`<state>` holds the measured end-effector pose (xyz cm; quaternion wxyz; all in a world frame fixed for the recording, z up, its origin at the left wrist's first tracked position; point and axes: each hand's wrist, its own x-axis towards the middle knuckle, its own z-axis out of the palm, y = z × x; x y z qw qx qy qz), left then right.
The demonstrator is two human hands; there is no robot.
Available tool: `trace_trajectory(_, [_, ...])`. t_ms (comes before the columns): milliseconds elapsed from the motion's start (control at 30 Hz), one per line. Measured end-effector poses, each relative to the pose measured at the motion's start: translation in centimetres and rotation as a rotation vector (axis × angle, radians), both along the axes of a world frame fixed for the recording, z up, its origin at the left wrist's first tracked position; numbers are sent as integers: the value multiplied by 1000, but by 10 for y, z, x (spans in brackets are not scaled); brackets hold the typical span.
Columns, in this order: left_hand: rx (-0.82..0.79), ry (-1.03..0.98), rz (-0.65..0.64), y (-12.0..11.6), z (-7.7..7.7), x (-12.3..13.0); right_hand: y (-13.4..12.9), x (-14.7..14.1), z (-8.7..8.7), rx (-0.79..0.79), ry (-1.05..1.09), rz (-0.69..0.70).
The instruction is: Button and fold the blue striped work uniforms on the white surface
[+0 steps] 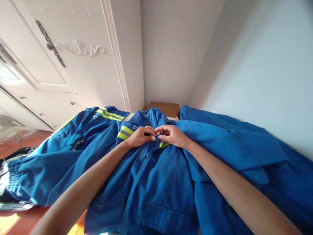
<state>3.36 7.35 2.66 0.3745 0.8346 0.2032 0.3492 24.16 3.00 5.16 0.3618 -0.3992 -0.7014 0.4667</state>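
A blue work jacket (168,176) with yellow-green and grey reflective bands lies spread out in front of me, its collar at the far end. My left hand (141,136) pinches the jacket's front edge near the chest, thumb and fingers together. Right beside it, my right hand (171,134) grips the same edge from the other side, its fingertips almost touching the left ones. A button between the thumbs is partly covered by my fingers. Below the hands, another blue button (143,155) shows on the front strip.
More blue garments (56,169) with reflective bands lie on the left, and another blue garment (234,140) lies on the right against the wall. A white wardrobe (85,65) with dark handles stands at the back left. Beyond the collar is a brown wooden surface (163,106).
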Motion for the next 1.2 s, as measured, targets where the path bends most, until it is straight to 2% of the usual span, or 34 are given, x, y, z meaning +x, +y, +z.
trace_trajectory(100, [-74,-40,1,0,-2,0,3,0,-3,-72,72,10])
trace_trajectory(233, [-132,-45,13,1,-3,0,9,1,-9,-50,71,-30])
trace_trajectory(333, [-136,-26,34,2,-3,1,10,1,-12,6,21,-37])
trace_trajectory(500, [-34,55,80,-2,1,3,6,1,-13,172,-125,-117])
trace_trajectory(633, [-14,136,144,-7,9,0,3,-1,-10,276,-90,-167])
trace_trajectory(733, [95,262,159,-9,16,-7,6,0,-10,313,-69,-198])
trace_trajectory(833, [349,467,178,-8,22,-15,13,5,-17,364,-114,-296])
trace_trajectory(933, [568,645,300,-7,25,-27,20,12,-30,385,-246,-370])
trace_trajectory(1000, [638,712,424,-7,27,-36,22,16,-37,406,-360,-366])
trace_trajectory(1100, [637,775,612,-9,35,-50,22,19,-43,471,-473,-315])
trace_trajectory(1200, [526,791,765,-12,47,-66,21,19,-42,491,-505,-304])
